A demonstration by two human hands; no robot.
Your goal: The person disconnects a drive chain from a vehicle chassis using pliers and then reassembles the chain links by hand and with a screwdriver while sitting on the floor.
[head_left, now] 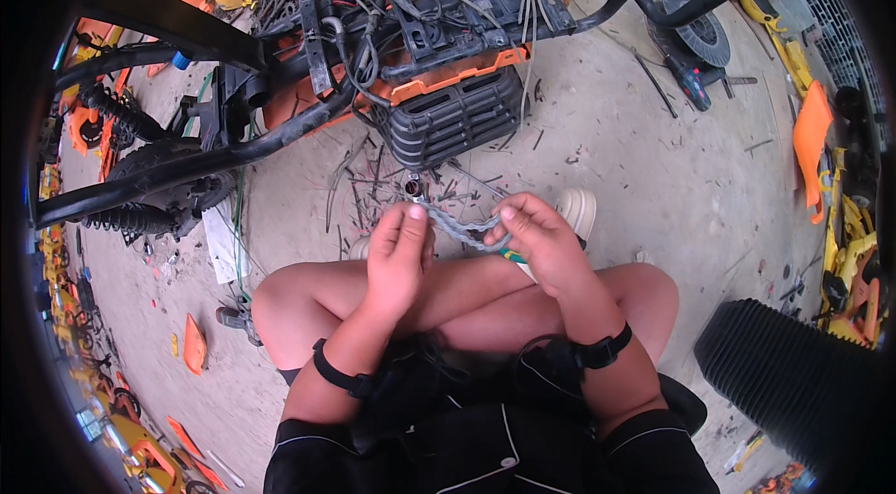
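Note:
My left hand (399, 247) pinches one end of a grey, twisted cord-like strand (459, 230) between thumb and fingers. A small shiny metal cylinder with a dark open end (413, 186) sticks out just beyond those fingertips; whether it joins the strand cannot be made out. The strand runs in a loop to my right hand (537, 237), whose thumb and fingers are closed on its other end. Below the right fingers shows a green and yellow piece, perhaps a tool handle (511, 255), partly hidden by the hand.
Ahead stands a black tubular vehicle frame (210, 161) with a ribbed black plastic box (457, 120), orange trim and loose cables. Cut black scraps litter the floor below. A cordless drill (689, 83) lies far right; a black ribbed cylinder (784, 373) is at near right.

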